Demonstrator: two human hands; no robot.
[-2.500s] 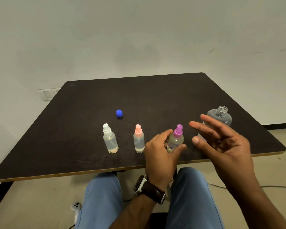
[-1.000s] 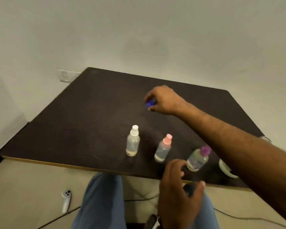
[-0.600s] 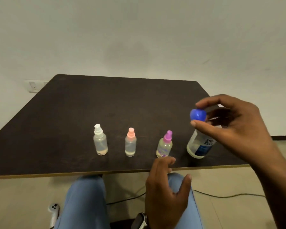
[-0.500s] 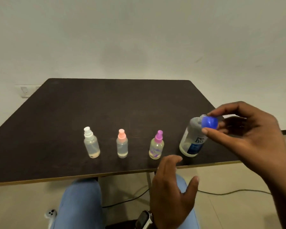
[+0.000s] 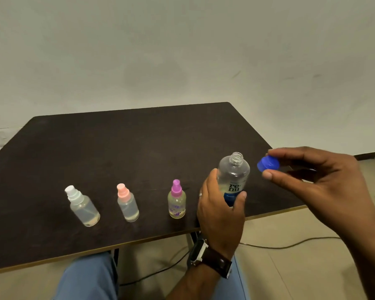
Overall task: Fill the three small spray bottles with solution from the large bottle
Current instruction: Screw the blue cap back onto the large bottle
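Item: large bottle, neck open, standing on counter, left hand gripping it. Right hand pinching blue cap beside neck. Advice: centre cap squarely before twisting.

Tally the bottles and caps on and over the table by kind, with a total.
Small spray bottles: 3, the white-topped bottle, the pink-topped bottle and the purple-topped bottle
Large bottles: 1, the large bottle, open at the neck
Loose caps: 1, the blue cap
Total: 5
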